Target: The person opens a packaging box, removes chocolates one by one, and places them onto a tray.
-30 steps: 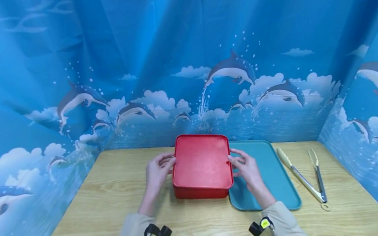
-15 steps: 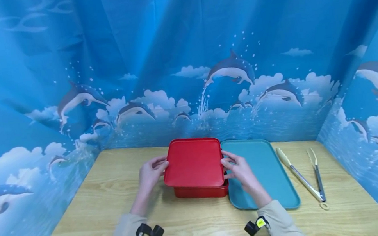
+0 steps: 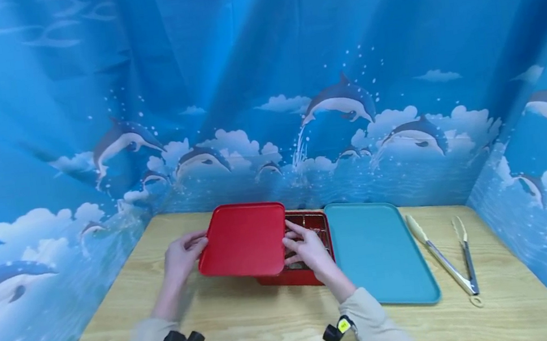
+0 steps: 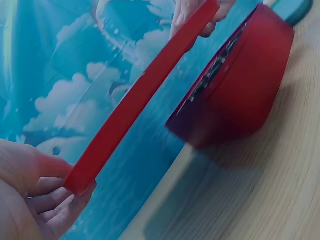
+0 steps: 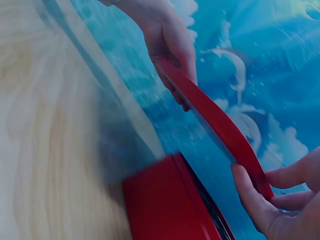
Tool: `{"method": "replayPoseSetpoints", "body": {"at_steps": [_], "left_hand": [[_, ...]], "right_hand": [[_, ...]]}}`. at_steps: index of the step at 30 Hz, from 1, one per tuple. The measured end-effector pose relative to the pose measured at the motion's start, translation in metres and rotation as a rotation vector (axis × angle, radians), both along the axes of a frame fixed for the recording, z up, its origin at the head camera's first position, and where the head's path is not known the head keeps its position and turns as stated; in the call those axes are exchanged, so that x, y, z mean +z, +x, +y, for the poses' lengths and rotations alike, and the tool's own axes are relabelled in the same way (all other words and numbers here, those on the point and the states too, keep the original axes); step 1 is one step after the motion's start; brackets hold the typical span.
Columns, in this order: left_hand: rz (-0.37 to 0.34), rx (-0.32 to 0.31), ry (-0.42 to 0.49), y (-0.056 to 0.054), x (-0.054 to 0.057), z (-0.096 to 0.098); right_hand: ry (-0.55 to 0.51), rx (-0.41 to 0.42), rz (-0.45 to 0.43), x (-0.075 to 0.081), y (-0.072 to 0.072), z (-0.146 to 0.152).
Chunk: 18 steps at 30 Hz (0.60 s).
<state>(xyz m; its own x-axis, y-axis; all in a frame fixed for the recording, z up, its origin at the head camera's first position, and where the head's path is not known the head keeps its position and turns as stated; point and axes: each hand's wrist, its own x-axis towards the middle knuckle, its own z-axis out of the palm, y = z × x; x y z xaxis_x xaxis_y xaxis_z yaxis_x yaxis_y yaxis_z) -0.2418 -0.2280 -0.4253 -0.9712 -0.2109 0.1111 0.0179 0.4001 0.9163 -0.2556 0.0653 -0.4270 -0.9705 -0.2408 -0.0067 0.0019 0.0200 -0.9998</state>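
A red square lid [image 3: 245, 241] is held level between both hands, raised clear of the red box [image 3: 292, 278] below it. The left hand [image 3: 182, 258] pinches the lid's left edge, thumb above and fingers below, as the left wrist view also shows. At the opposite edge, the right hand [image 3: 309, 248] pinches the lid the same way. The right part of the box lies uncovered, with dividers and wrapped, shiny contents [image 3: 318, 226] inside. The lid and right hand hide the rest of its inside.
A teal tray [image 3: 383, 253] lies right of the box. Beyond it, metal tongs [image 3: 443, 258] with pale tips lie spread on the wooden table [image 3: 252, 332]. A blue dolphin-print curtain [image 3: 262, 81] hangs along the back and sides.
Both hands have lifted the lid off the box and carried it left. The box has stayed in place, and its right part has come into view.
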Motion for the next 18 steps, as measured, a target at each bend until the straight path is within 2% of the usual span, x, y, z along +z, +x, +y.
{"method": "replayPoseSetpoints", "body": {"at_steps": [5, 8, 13, 18], "left_hand": [[-0.03, 0.046, -0.126, 0.009, 0.003, -0.029], [-0.056, 0.054, -0.153, 0.014, 0.002, -0.044], [-0.075, 0.046, -0.153, 0.021, -0.003, -0.066], [-0.067, 0.034, -0.213, 0.029, -0.011, -0.085]], "right_hand": [[-0.056, 0.054, 0.031, -0.003, 0.006, -0.033], [-0.066, 0.07, 0.07, -0.005, 0.009, -0.05], [-0.007, 0.073, 0.119, -0.01, 0.017, -0.073], [0.07, 0.096, 0.125, -0.016, 0.028, -0.092]]}}
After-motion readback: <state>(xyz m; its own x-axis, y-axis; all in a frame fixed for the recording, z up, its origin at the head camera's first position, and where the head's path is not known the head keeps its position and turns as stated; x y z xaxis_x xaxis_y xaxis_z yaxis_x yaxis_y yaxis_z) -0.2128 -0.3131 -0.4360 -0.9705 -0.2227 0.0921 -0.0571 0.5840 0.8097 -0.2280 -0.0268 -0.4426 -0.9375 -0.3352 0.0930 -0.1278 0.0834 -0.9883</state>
